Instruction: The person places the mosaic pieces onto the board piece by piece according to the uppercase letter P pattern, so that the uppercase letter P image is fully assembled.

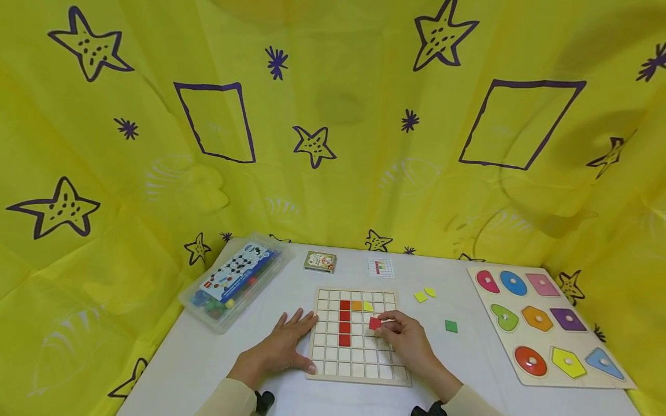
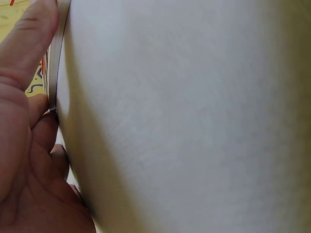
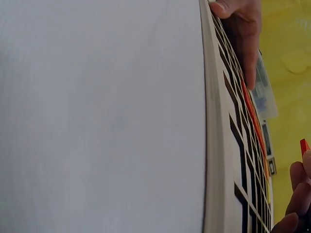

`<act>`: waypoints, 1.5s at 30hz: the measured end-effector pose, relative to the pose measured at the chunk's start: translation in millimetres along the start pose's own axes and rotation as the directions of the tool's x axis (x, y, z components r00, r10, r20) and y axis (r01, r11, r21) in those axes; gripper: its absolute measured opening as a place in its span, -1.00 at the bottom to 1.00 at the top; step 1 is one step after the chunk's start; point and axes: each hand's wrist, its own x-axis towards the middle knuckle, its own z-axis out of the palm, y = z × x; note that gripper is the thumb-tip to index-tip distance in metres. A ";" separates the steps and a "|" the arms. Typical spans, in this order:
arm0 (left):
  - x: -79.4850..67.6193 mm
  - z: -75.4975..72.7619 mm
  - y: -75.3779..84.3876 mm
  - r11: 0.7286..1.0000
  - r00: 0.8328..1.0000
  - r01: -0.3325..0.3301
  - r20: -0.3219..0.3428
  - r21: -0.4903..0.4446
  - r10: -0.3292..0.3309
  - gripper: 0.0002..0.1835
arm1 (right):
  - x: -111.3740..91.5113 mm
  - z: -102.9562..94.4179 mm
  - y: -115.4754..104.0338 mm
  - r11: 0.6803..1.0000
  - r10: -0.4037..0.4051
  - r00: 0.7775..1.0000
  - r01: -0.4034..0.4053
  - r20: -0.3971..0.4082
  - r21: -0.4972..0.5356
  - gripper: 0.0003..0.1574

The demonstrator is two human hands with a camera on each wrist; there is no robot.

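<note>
A wooden grid board [image 1: 333,368] lies flat on the white table in front of me. Its left part bears a column of red square tiles [image 1: 344,327], with an orange tile [image 1: 356,305] and a yellow tile [image 1: 367,307] beside the top one. My right hand [image 1: 411,342] pinches a red square tile [image 1: 375,323] between thumb and fingers over the right half of the board; the tile's edge [image 3: 304,146] also shows in the right wrist view. Along the board's left edge my left hand [image 1: 283,345] rests with fingers spread, its thumb at the lower left corner.
Loose yellow pieces [image 1: 421,296] and a green tile [image 1: 451,326] lie right of the board. Behind it are a pattern card [image 1: 381,267] and a small box [image 1: 319,262]. A clear plastic case [image 1: 236,283] stands left, a shape puzzle [image 1: 543,370] right. Yellow curtain [image 1: 343,196] encloses the table.
</note>
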 end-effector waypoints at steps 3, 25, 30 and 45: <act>0.2 -0.1 -0.3 1.000 1.000 -0.008 -0.003 0.006 0.008 0.25 | -5.2 9.8 -1.0 0.999 -0.037 0.998 0.037 0.053 0.001 -0.75; 2.4 0.6 -5.1 1.000 1.000 -0.004 0.007 0.012 0.004 0.25 | -20.9 50.5 -1.2 0.887 -0.291 0.937 0.340 0.193 -0.313 -0.79; 2.2 0.0 -4.5 1.000 1.000 -0.009 0.007 0.009 0.009 0.25 | -21.5 52.3 -0.7 0.876 -0.295 0.937 0.344 0.189 -0.338 -0.78; 1.7 -0.3 -3.3 1.000 1.000 -0.005 0.005 -0.007 0.005 0.24 | -21.0 48.6 -3.7 0.920 -0.239 0.952 0.285 0.192 -0.268 -0.79</act>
